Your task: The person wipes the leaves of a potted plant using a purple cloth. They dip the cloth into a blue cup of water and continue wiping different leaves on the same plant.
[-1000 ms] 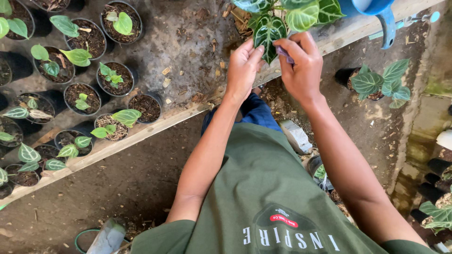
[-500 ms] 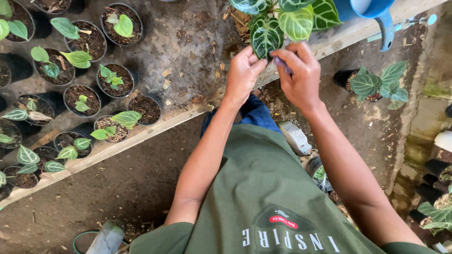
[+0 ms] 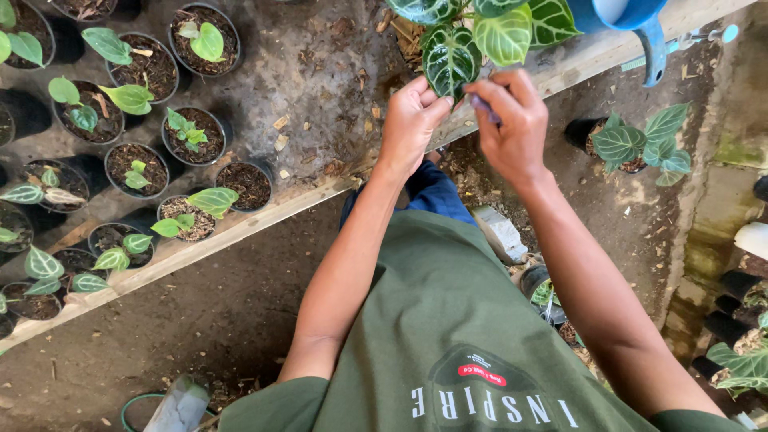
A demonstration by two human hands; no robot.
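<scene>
Both hands meet at a dark green, white-veined leaf point(image 3: 450, 58) of a plant at the far edge of the surface point(image 3: 320, 72). The left hand point(image 3: 410, 120) pinches the leaf's tip with closed fingers; the right hand point(image 3: 512, 124) is clamped on a small purple object point(image 3: 483, 106) just beside it. Small black seedling pots point(image 3: 192, 132) stand to the left, a blue watering can point(image 3: 640, 20) to the right.

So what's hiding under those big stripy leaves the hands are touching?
Under the veined leaves you can see brown husk bits and the wooden bench edge. The left hand and right hand cover the stem, and any pot is hidden.
</scene>
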